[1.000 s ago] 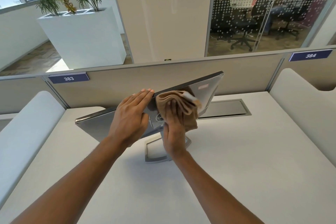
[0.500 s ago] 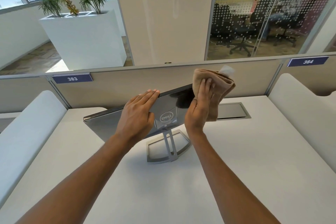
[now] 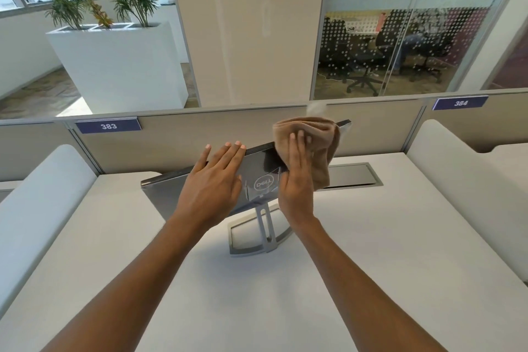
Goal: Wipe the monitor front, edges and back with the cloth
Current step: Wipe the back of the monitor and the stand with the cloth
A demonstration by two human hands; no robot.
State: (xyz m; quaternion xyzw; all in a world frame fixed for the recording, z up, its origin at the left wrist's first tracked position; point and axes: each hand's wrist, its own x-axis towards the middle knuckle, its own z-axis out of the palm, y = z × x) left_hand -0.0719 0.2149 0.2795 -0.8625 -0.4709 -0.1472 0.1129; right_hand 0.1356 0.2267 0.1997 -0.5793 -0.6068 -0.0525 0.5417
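The monitor (image 3: 263, 163) stands on the white desk (image 3: 371, 251) with its glossy dark back and round logo towards me, on a silver stand (image 3: 257, 240). My left hand (image 3: 214, 183) lies flat on the back near the top edge, fingers together and stretched out. My right hand (image 3: 295, 177) presses a folded tan cloth (image 3: 314, 146) against the back's upper right part, near the top edge. The cloth hangs over the top right portion and hides most of that corner. The screen side is turned away from me.
A beige partition (image 3: 177, 140) with labels 383 and 384 runs behind the desk. A grey cable hatch (image 3: 354, 176) is set in the desk behind the monitor. White curved side dividers (image 3: 43, 194) flank the desk. Beyond are a white planter (image 3: 120, 63) and a glass-walled room.
My right hand swept the cloth from the middle of the back, over the logo, up and right to the top right area. The monitor turned slightly. My left hand stayed flat on it.
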